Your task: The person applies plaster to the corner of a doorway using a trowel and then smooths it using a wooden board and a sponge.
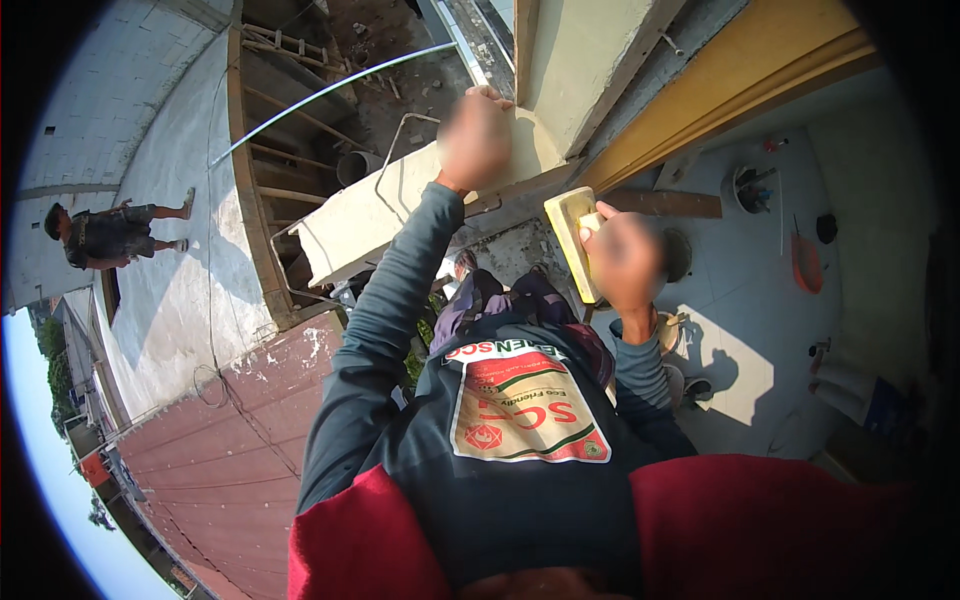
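Bracing evenly on the cream ledge (355,222) is looking like the smart play here, while the yellow float (567,228), just right of that ledge, is needing, I'd judge, a firm, level wrist! The right hand (627,262) is grasping that float with its fingers; the left hand (474,142) is lying over the ledge, blur hiding whether its fingers are clenching. And we're counting: one ledge, one other person (108,236) standing left of it, one float, two hands!

Both hands (627,262) blurred, the yellow float (571,240) partly covered.
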### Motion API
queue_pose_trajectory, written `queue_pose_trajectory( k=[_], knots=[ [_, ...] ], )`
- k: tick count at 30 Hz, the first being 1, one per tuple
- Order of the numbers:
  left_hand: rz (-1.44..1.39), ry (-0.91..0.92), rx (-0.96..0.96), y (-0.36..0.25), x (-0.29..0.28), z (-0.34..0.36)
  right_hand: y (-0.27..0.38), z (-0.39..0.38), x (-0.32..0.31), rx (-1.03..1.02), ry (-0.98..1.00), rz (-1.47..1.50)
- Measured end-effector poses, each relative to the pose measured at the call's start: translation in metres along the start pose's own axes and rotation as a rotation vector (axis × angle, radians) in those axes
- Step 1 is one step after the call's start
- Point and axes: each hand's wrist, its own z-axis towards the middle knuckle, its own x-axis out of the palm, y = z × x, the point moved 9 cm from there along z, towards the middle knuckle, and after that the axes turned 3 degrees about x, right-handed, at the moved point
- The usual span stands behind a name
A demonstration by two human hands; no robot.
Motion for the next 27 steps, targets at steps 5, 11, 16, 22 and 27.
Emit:
queue_pose_trajectory(
  k=[5, 11, 16, 22, 27],
  knots=[
    [0.036, -0.108, 0.073, 0.0, -0.028, -0.009, -0.002, 0.0, 0.0, 0.007, 0.004, -0.014],
    [-0.021, 0.148, -0.182, 0.044, -0.058, -0.01, -0.005, 0.0, 0.002, 0.007, 0.015, -0.009],
    [-0.128, 0.099, -0.166, 0.042, -0.051, -0.008, -0.001, 0.002, 0.003, -0.002, 0.031, 0.003],
    [-0.265, 0.085, -0.222, 0.037, -0.045, -0.004, 0.0, 0.002, 0.003, 0.001, 0.038, 0.004],
    [-0.271, 0.088, -0.228, 0.034, -0.046, -0.006, -0.007, 0.0, 0.004, 0.013, 0.037, -0.007]
  ],
)
